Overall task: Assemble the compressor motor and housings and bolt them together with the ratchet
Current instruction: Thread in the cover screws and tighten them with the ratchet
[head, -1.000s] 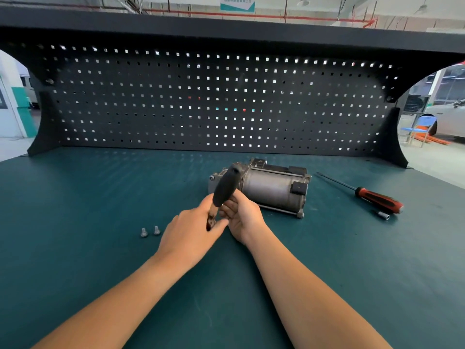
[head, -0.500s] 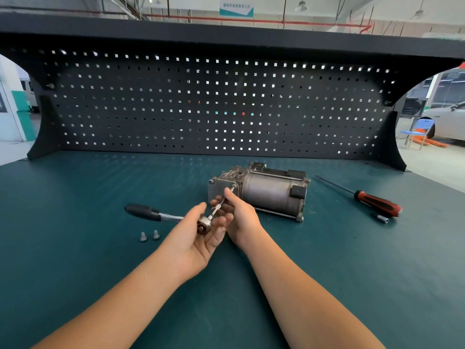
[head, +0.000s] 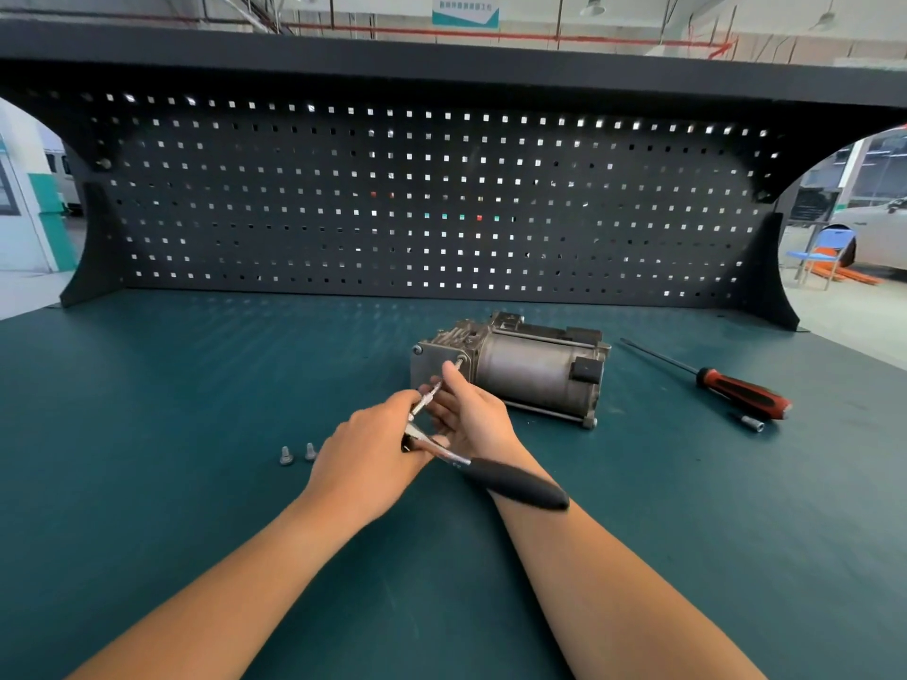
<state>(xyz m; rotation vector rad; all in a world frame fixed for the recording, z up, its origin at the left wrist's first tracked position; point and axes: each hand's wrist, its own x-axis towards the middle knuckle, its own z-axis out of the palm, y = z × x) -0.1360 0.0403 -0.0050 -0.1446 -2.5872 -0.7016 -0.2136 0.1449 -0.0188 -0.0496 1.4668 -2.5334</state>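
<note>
Compressor lies on its side on the worktop, right of centre and nearer the back edge than the front, end plate facing us. We're on the plate's upper-right bolt: the extension runs from the ratchet up to that corner. Our left hand grips the ratchet at its head, fingers wrapped round it. Our right hand has its fingers closed round the extension, 1 fingertip up by the socket end. The handle points right, across the right wrist. The upper-left corner looks to have a bolt seated; the lower corners are hidden by our hands. 2 loose bolts stand just left of the left hand, so we judge more fastening is to come. To do this well: hold the extension square to the plate so the socket doesn't cam off, let the right hand only steady it, and swing in short arcs. Snug now, final-tighten crosswise once all bolts are in. Nothing clamps the compressor, so it may roll under load. Screwdriver and spare socket lie well apart, toward the right edge.
</note>
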